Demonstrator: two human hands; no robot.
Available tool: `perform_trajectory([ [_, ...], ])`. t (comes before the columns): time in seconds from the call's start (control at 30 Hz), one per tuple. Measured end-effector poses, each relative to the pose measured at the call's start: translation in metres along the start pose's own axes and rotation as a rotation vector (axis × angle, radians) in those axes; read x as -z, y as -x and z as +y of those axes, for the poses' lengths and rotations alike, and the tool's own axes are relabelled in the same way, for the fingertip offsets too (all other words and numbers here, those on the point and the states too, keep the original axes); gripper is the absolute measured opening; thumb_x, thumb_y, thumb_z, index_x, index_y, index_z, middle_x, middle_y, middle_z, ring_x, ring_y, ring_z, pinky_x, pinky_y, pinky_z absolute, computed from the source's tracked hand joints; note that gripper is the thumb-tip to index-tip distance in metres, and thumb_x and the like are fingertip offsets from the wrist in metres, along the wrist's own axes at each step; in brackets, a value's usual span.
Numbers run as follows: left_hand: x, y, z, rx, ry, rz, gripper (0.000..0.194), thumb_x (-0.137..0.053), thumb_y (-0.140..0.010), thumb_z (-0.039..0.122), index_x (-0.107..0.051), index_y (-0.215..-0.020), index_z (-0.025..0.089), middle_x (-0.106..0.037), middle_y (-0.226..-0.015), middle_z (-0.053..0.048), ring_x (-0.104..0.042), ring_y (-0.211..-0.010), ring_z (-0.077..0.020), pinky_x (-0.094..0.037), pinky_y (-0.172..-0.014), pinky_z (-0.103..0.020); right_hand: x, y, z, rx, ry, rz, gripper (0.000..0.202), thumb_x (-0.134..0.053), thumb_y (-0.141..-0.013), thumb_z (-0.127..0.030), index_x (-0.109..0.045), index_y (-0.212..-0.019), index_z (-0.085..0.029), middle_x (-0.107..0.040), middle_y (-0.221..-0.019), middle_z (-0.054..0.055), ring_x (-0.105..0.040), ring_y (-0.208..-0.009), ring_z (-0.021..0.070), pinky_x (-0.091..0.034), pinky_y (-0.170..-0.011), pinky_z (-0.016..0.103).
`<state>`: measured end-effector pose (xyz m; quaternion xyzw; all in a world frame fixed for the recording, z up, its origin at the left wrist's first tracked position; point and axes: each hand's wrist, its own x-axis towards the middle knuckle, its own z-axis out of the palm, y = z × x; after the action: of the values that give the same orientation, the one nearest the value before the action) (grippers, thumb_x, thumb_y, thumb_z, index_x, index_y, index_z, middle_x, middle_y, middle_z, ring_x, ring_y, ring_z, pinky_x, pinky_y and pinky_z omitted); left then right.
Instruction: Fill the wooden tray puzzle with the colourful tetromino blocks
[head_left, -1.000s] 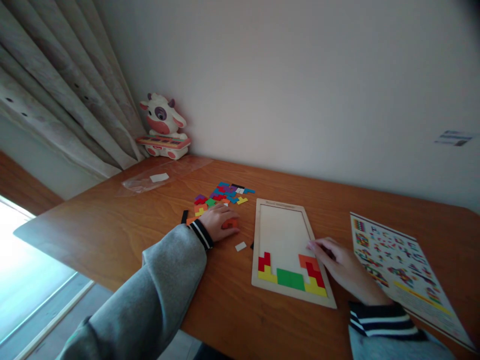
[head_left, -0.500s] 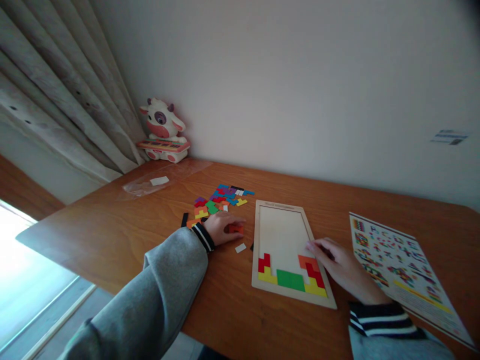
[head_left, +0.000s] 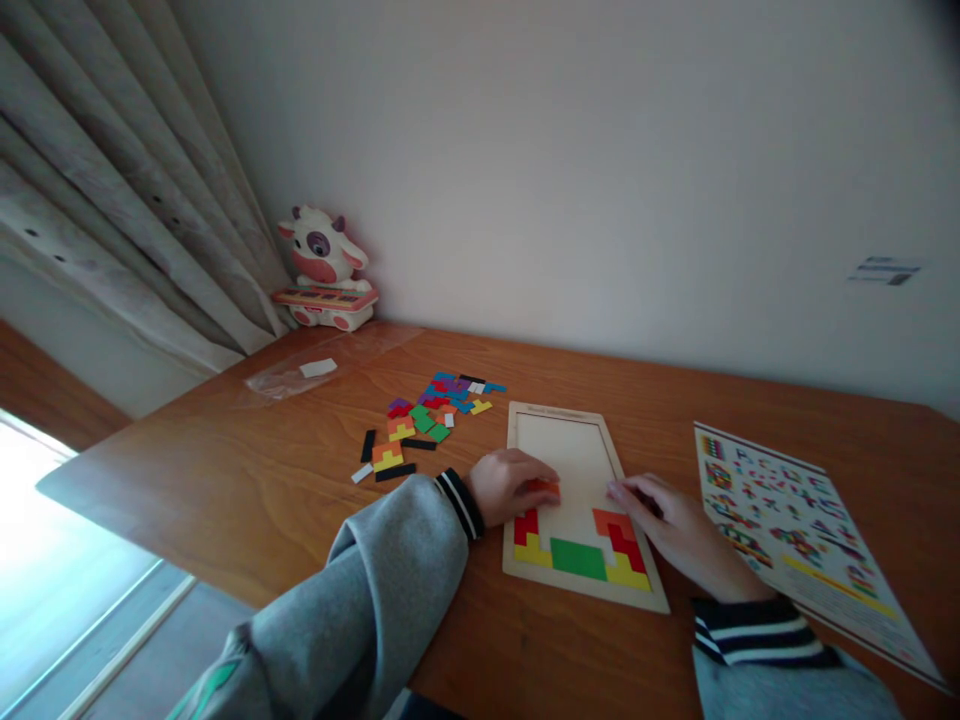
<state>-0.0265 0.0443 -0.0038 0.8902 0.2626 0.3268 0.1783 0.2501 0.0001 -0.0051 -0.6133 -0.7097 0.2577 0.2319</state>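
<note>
My left hand [head_left: 514, 486] is over the left side of a wooden puzzle board [head_left: 585, 596], its fingers closed on an orange puzzle piece [head_left: 546, 489]. Part of that piece is covered by the fingers. My right hand [head_left: 670, 525] rests at the board's right edge, thumb and fingertips pressed together on the frame; whether anything small lies between them is hidden. Along the near end of the board sit red and yellow pieces at the left, a green block [head_left: 578, 558] in the middle, and yellow, red and orange pieces [head_left: 613, 524] at the right.
Several loose coloured pieces [head_left: 441, 432] lie left of the board. A printed pattern sheet [head_left: 806, 540] is at the right. Farther back are a clear plastic bag [head_left: 281, 382] and a cow-shaped toy keyboard [head_left: 327, 270] near the curtain [head_left: 135, 190].
My left hand has moved right, from the loose pieces to the board, carrying the orange puzzle piece. My right hand stays at the board's right edge. The view has shifted slightly.
</note>
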Motion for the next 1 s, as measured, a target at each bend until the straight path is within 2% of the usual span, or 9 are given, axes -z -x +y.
perform_trajectory([
  [0.17, 0.014, 0.007, -0.002, -0.092, -0.116, -0.059, 0.029, -0.047, -0.099, 0.032, -0.067, -0.113, 0.016, -0.074, -0.093, -0.008, -0.069, -0.088, -0.0176, -0.052, -0.084, -0.030, -0.001, 0.001, -0.004, 0.020, 0.005, 0.005, 0.043, -0.042, -0.094, -0.058, -0.065, -0.092, -0.022, -0.069, -0.094, 0.007, -0.063, -0.087, 0.0236, -0.048, -0.078, 0.036],
  [0.4, 0.028, 0.015, -0.014, -0.214, -0.233, -0.125, 0.026, -0.052, -0.093, 0.025, -0.070, -0.111, 0.020, -0.075, -0.092, -0.006, -0.069, -0.093, -0.0192, -0.052, -0.086, -0.033, 0.000, 0.003, -0.008, 0.011, 0.033, 0.015, 0.042, -0.042, -0.094, -0.057, -0.066, -0.093, -0.023, -0.070, -0.090, 0.006, -0.064, -0.082, 0.0227, -0.048, -0.071, 0.034],
  [0.57, 0.035, 0.018, -0.020, -0.204, -0.177, -0.122, 0.025, -0.054, -0.090, 0.024, -0.071, -0.107, 0.019, -0.075, -0.094, -0.007, -0.068, -0.091, -0.0187, -0.054, -0.088, -0.032, 0.000, 0.003, -0.008, 0.010, 0.037, 0.006, 0.043, -0.042, -0.094, -0.057, -0.067, -0.094, -0.022, -0.070, -0.089, 0.006, -0.064, -0.080, 0.0221, -0.048, -0.070, 0.034],
  [0.8, 0.039, 0.018, -0.011, -0.194, -0.101, -0.152, 0.028, -0.055, -0.082, 0.020, -0.073, -0.103, 0.022, -0.077, -0.088, -0.005, -0.068, -0.090, -0.0201, -0.054, -0.089, -0.034, 0.000, 0.002, -0.009, 0.013, 0.033, 0.012, 0.042, -0.043, -0.094, -0.056, -0.068, -0.094, -0.022, -0.071, -0.092, 0.007, -0.063, -0.082, 0.0231, -0.049, -0.073, 0.035],
  [1.0, 0.038, 0.020, -0.008, -0.174, -0.075, -0.144, 0.025, -0.057, -0.081, 0.022, -0.075, -0.098, 0.024, -0.076, -0.081, -0.005, -0.068, -0.084, -0.0205, -0.056, -0.083, -0.034, 0.000, 0.002, -0.008, 0.008, 0.020, 0.011, 0.041, -0.045, -0.093, -0.055, -0.069, -0.093, -0.022, -0.072, -0.091, 0.007, -0.064, -0.080, 0.0233, -0.050, -0.071, 0.035],
])
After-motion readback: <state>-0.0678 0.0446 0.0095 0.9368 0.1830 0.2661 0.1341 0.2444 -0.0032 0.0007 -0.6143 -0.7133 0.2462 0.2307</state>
